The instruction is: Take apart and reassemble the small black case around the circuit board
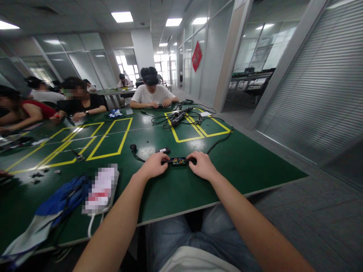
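Your left hand (154,165) and right hand (203,165) are narrowed in a grip at opposite ends of a small, black, oblong casing (178,162), fingers curled and thumbs turned inward. It lies between them near the front edge of the tabletop (255,158), its face open on a circuit board with tiny coloured parts, too small for you to make out singly. Just beyond it, close to your left fingers, is a flat dark rectangular piece (163,150) bearing a pale label. A smooth black lead runs from your left hand to a chunky rounded plug (133,148); past your right hand, a dark cable (219,141) bends away over the glossy green surface. To your left, crumpled blue-and-white fabric (56,206) lies in soft folds beside a blurred, pale, slab-like object (113,189) with a white cord. Farther off, straight strips of yellow tape (106,154) form angular outlines, and a tangle of black cables (180,118) lies across one set. Facing you at the far side, a person in a white shirt (153,94) leans over the surface.
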`<act>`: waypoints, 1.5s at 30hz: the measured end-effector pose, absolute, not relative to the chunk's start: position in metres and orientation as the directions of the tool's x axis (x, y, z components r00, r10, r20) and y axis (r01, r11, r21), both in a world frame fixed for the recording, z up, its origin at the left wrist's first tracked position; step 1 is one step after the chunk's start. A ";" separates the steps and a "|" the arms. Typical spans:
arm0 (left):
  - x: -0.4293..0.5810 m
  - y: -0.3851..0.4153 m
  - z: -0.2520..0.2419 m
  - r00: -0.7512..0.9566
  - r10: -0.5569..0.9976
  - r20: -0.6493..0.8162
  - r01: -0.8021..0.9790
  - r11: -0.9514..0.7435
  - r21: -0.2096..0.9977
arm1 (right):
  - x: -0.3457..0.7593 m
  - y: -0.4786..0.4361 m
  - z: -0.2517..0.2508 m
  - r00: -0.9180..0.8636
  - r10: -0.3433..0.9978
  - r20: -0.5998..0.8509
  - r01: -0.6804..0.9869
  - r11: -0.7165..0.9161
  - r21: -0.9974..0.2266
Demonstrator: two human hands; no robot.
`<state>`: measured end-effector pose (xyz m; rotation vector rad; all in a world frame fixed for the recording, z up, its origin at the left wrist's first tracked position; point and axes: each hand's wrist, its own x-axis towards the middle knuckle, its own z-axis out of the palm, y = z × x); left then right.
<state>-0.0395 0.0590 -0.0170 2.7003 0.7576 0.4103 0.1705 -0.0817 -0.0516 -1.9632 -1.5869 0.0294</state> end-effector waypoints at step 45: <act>-0.047 0.067 -0.005 0.819 0.569 0.072 0.494 -0.763 0.417 | 0.179 -0.083 -0.052 0.272 0.904 0.330 0.851 -0.066 -0.521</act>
